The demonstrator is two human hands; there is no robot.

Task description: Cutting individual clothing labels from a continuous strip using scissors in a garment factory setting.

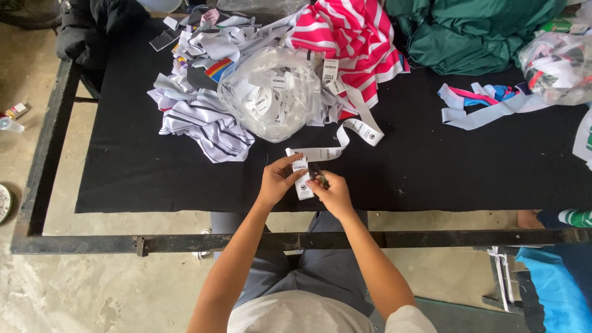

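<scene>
Black cloth-covered table on a metal frame, concrete floor below, seen from the head cam.

Both hands meet near the front edge of the black table (154, 179). Left hand (277, 180) is pinching the end of a long white label strip (345, 140), fingers closed on it, while the right hand (333, 193) is curled around a small dark tool (318, 177), can't tell exactly what it is, right against the strip. That strip runs back toward a clear plastic bag of labels (271, 92). Around it: striped white fabric scraps (206, 123), a pink-and-white striped garment (354, 37), green cloth (475, 31), and more strips (487, 105) off to the right.
</scene>
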